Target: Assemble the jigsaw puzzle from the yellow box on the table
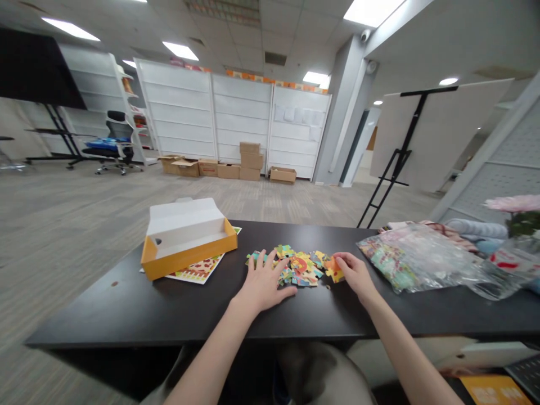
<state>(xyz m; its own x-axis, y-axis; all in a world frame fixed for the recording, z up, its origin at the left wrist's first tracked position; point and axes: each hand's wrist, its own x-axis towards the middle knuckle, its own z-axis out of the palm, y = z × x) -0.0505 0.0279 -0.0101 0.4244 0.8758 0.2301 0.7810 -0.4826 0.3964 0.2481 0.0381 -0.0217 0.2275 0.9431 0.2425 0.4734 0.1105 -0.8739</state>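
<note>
A loose heap of colourful jigsaw puzzle pieces (pixel 299 264) lies on the black table (pixel 189 315) in front of me. My left hand (pixel 262 283) rests over the left side of the heap, fingers spread and palm down, and hides some pieces. At the heap's right end, my right hand (pixel 353 272) pinches an orange and yellow puzzle piece (pixel 334 271) between thumb and fingers. The piece is at the table surface or just above it; I cannot tell which.
An open yellow box (pixel 189 250) with a white inside stands at the left, partly on a printed picture sheet (pixel 198 271). Clear plastic bags (pixel 422 256) lie at the right, near a pink flower (pixel 512 203). Cardboard boxes (pixel 251 160) sit by the far shelves.
</note>
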